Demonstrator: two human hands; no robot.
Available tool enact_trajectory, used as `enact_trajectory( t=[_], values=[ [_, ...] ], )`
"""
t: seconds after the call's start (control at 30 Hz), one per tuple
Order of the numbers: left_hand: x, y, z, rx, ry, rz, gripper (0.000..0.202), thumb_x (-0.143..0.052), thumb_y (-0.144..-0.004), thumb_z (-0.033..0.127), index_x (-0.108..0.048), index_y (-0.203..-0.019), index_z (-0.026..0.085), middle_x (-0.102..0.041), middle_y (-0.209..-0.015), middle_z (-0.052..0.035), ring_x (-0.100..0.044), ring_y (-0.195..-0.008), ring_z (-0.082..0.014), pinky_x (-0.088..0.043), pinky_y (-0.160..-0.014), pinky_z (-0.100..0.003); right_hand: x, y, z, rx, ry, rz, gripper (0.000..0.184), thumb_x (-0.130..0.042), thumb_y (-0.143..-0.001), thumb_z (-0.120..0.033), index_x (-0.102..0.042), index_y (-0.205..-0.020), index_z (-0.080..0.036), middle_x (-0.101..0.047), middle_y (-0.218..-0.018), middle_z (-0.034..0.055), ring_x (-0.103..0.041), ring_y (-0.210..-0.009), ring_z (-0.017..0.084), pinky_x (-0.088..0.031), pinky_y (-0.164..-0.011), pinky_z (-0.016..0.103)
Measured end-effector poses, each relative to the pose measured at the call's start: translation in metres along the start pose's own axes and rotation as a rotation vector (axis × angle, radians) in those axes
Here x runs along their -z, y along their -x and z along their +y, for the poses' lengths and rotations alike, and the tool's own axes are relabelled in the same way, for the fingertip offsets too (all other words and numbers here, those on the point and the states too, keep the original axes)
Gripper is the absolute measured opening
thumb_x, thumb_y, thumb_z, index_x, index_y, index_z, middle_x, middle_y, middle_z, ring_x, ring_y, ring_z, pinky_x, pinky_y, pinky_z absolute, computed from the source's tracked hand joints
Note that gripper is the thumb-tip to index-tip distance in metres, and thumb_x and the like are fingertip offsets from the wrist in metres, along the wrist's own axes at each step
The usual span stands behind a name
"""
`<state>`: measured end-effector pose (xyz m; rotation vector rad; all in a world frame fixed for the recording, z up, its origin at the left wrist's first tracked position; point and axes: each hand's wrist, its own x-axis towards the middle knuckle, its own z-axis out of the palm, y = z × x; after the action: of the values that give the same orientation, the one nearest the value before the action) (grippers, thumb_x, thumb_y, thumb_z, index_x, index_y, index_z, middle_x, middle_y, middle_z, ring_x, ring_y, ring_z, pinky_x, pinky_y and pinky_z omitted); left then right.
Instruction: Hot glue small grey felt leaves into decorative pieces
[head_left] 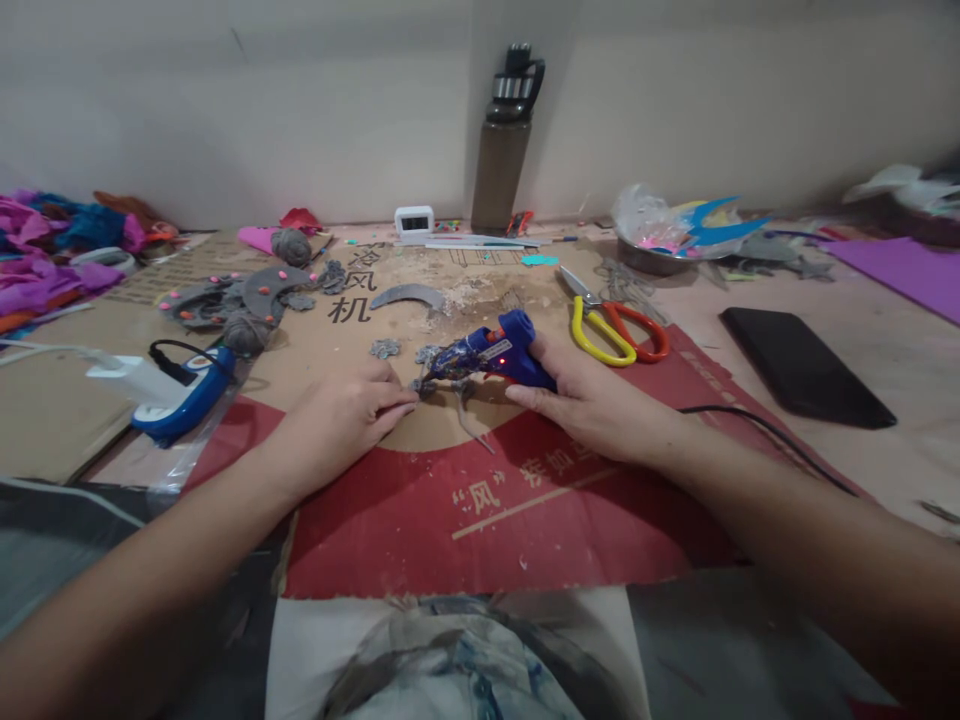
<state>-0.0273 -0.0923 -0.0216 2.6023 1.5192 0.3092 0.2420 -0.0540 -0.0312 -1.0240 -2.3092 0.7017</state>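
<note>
My right hand (574,395) is wrapped round the handle of a blue hot glue gun (517,350), whose small red light is lit. Its nozzle points left, to the fingertips of my left hand (367,405). Those fingers are pinched together on a small grey piece (420,386) at the nozzle, partly hidden by hand and gun. A thin grey strip (474,425) hangs or lies just below the gun. Beyond my left hand a small grey crumpled flower shape (385,348) lies on the cardboard (405,525), with a grey curved strip (409,295) farther back.
Scissors (607,325) with yellow and red handles lie right of the gun, near a black phone (806,365). A blue power strip (184,395) stands left. A tall bottle (501,150), a small white clock (415,224) and a metal bowl (660,255) stand at the back.
</note>
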Motion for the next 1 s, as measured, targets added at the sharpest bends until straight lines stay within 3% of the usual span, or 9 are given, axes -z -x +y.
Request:
enact_trajectory(
  t=[0.53, 0.73, 1.0],
  values=[
    [-0.0016, -0.0004, -0.0014, -0.004, 0.027, 0.008, 0.031, -0.046, -0.093, 0.032, -0.074, -0.099, 0.021, -0.067, -0.095, -0.0063, -0.062, -0.085, -0.0171, -0.047, -0.082, -0.029, -0.0002, -0.0006, -0.0012, 0.010, -0.065, -0.039, 0.045, -0.051, -0.089, -0.033, -0.046, -0.134, -0.030, -0.059, -0.130, 0.0028, -0.054, -0.120, 0.026, -0.040, -0.106, 0.047],
    [-0.0026, -0.0001, -0.0012, 0.024, 0.025, 0.012, 0.032, -0.046, -0.093, 0.033, -0.074, -0.099, 0.019, -0.067, -0.093, -0.0062, -0.063, -0.083, -0.0171, -0.047, -0.080, -0.029, 0.0020, 0.0010, -0.0044, 0.018, -0.031, -0.019, 0.041, -0.051, -0.089, -0.033, -0.051, -0.130, -0.029, -0.061, -0.125, 0.0040, -0.056, -0.117, 0.025, -0.041, -0.104, 0.047],
    [0.0011, -0.0006, 0.0026, 0.022, 0.034, 0.008, 0.030, -0.047, -0.092, 0.030, -0.075, -0.097, 0.020, -0.069, -0.095, -0.0061, -0.063, -0.085, -0.0170, -0.048, -0.082, -0.029, 0.0026, 0.0017, -0.0016, 0.042, -0.054, 0.035, 0.048, -0.052, -0.089, -0.040, -0.046, -0.135, -0.028, -0.060, -0.127, 0.0037, -0.056, -0.117, 0.026, -0.041, -0.104, 0.047]
  ],
)
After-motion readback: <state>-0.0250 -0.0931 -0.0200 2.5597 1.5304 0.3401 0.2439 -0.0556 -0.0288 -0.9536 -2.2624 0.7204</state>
